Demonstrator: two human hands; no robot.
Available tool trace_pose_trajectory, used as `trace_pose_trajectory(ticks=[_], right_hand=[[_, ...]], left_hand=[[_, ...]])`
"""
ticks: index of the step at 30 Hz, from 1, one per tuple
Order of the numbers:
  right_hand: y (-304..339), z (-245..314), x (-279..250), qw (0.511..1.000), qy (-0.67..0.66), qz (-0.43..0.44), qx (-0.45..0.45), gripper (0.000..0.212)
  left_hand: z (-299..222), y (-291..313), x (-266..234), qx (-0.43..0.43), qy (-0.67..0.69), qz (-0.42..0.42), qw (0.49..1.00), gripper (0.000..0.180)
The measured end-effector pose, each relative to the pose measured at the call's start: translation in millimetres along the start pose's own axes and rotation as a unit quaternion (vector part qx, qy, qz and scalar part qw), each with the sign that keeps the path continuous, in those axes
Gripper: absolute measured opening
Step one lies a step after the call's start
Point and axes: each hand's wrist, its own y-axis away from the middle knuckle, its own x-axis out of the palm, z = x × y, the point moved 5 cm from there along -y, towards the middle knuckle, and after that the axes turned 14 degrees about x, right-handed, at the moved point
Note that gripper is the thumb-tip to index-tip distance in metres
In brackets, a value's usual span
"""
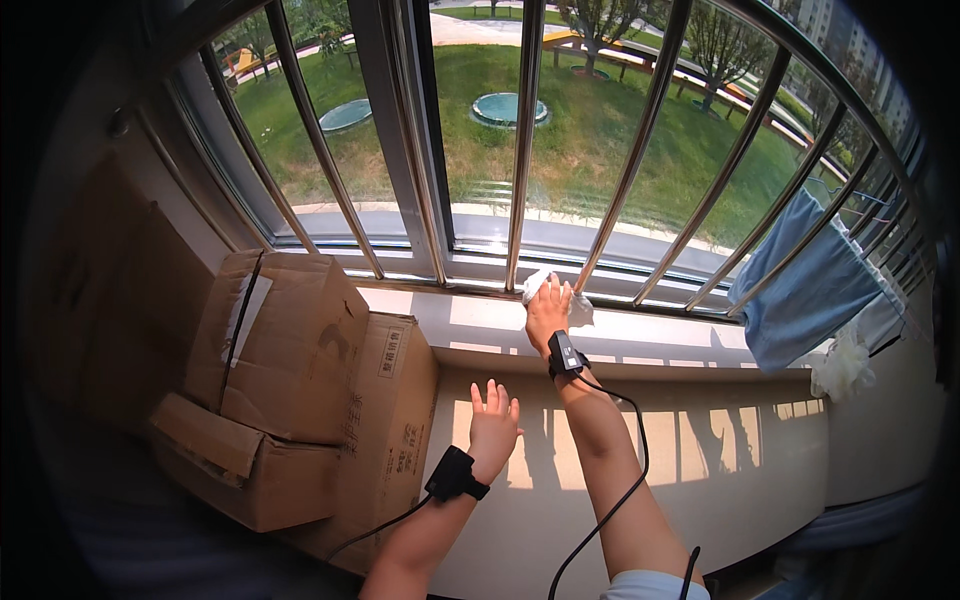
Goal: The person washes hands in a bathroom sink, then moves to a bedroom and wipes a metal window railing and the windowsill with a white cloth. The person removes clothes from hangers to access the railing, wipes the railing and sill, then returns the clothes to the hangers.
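At the foot of the metal window bars (522, 170), my right hand (549, 312) presses a crumpled white cloth (538, 283) onto the window ledge (478, 312). Its fingers lie over the cloth and cover much of it; whether it is fabric or paper I cannot make out. My left hand (494, 428) hovers over the wide beige sill (540, 500), nearer to me, fingers apart and nothing in them. Close to its left stand the cardboard boxes. A black device on a strap with a cable sits on each wrist.
Stacked cardboard boxes (300, 340) fill the left side. Blue cloth (800, 280) hangs from a rack at the right, with a white mesh puff (843, 366) below it. Behind the bars is a window frame (390, 130), with grass and trees outside. Both wrist cables trail toward me.
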Motion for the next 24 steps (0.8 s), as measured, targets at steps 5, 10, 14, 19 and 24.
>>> trace_pose_trajectory(ticks=[5,10,14,19,24], right_hand=[[2,14,-4,0.988,-0.148,-0.031,0.018,0.035],[44,-10,-54,0.935,-0.333,0.009,0.125,0.048],[29,53,-57,0.981,-0.187,-0.037,-0.038,0.049],[-37,108,24,0.988,0.098,0.123,-0.008,0.051],[-31,116,37,0.984,0.103,0.048,-0.139,0.059]], left_hand=[[-4,14,3,0.004,0.033,0.008,0.999,0.057],[-1,13,6,-0.009,0.039,0.004,0.999,0.057],[-4,16,6,-0.01,0.052,-0.008,0.999,0.056],[-6,44,15,-0.02,0.059,0.01,0.998,0.056],[-11,58,29,-0.001,0.073,0.028,0.997,0.056]])
